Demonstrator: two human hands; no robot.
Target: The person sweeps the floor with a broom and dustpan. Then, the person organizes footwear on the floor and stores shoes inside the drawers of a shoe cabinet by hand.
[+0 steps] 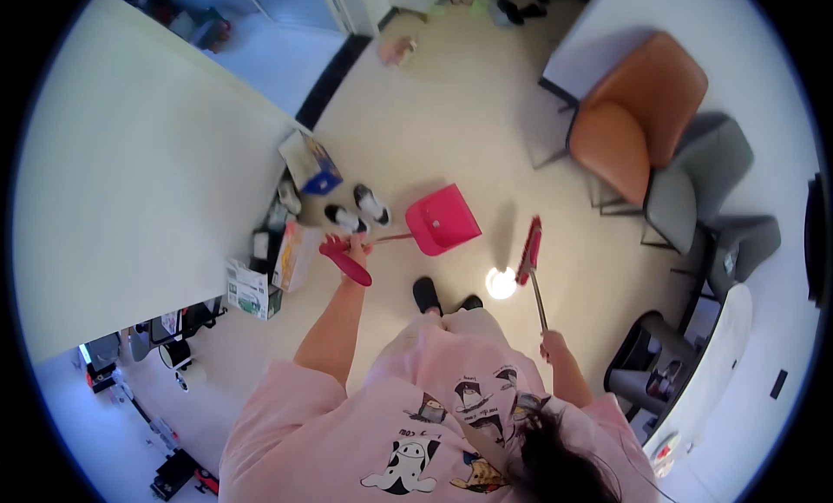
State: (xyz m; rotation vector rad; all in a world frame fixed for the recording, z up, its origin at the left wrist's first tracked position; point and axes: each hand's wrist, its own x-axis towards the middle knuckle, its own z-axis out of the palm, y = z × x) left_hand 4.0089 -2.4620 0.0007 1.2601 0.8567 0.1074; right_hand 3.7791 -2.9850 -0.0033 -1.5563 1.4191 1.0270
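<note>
My left hand (357, 249) is wrapped round the upper part of a long-handled pink dustpan (442, 219), close to its red handle end (351, 269). The pan lies ahead of my feet, to the right of a pair of black and white shoes (371, 204). On the other side, my right hand (550, 344) grips the metal handle of a broom (530, 251). The broom's red head is right of the pan and apart from it, beside a bright light reflection on the floor.
Boxes (295, 256) stand along the left wall, with a blue and white box (321, 175) farther ahead. An orange chair (638, 112) and grey chairs (685, 190) stand at the right near a white table (724, 364). Pink slippers (398, 51) lie by the far doorway.
</note>
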